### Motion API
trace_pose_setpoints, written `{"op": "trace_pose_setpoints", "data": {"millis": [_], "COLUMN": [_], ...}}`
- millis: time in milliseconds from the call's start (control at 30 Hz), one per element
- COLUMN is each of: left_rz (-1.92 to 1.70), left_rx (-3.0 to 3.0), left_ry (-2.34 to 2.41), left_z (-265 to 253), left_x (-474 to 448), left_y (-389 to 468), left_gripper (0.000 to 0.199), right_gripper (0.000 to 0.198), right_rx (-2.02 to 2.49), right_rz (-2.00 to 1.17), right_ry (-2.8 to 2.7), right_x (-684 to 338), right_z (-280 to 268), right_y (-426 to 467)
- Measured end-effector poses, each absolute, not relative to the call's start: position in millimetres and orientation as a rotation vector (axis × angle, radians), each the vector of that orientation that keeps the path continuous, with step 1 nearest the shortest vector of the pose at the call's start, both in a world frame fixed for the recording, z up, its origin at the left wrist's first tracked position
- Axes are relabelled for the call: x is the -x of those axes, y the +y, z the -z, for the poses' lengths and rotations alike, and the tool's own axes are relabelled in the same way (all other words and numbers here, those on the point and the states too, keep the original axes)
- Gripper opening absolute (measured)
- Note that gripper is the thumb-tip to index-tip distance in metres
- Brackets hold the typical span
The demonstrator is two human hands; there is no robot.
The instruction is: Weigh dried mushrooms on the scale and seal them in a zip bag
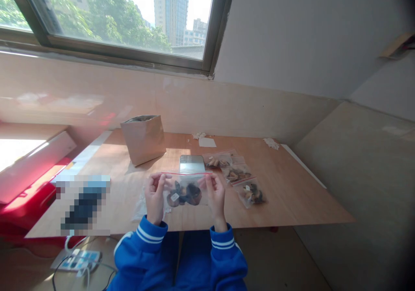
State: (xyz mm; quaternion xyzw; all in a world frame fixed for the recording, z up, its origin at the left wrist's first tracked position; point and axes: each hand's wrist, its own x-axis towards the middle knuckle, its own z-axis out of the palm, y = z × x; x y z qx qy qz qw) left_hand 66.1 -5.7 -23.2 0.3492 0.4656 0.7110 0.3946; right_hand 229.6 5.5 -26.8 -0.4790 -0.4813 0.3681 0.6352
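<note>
A clear zip bag (184, 193) with a red seal line hangs between my hands above the table's front part. Dark, dried pieces that look like mushrooms and a small white packet show inside it. My left hand (155, 196) pinches the bag's upper left corner. At the upper right corner, my right hand (215, 193) pinches it between thumb and fingers. Just behind the bag lies a flat, silvery rectangular device (192, 163), partly covered by it. Beside my left hand is a heap of clear plastic bags (140, 206).
Several filled zip bags (238, 174) lie in a row on the right of the table (292, 196). An open brown paper bag (144, 142) stands at the back left. White scraps (207, 142) lie near the wall. A power strip (79, 260) with cables sits below the left edge.
</note>
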Motion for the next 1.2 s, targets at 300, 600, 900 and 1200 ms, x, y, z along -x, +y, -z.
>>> {"op": "trace_pose_setpoints", "data": {"millis": [300, 600, 900, 1200], "left_rz": [-1.664, -1.685, -1.751, -1.740], "left_rx": [-1.022, -0.961, -0.947, -0.941], "left_ry": [1.212, 1.236, 1.182, 1.157], "left_z": [21.4, 24.3, 25.1, 27.8], "left_x": [-63.8, -61.4, -63.2, -62.7], "left_y": [-2.9, -3.1, -3.9, -3.2], "left_gripper": [0.025, 0.027, 0.024, 0.024], "right_gripper": [0.033, 0.034, 0.035, 0.030], "right_rx": [1.147, 1.137, 1.119, 1.113], "right_rz": [-0.814, -0.784, -0.823, -0.962], "right_ry": [-1.081, -1.071, -1.026, -1.059], "right_x": [-234.1, -235.7, -231.8, -227.1], "right_z": [28.4, 26.4, 31.1, 35.4], "right_y": [5.6, 4.2, 6.2, 7.8]}}
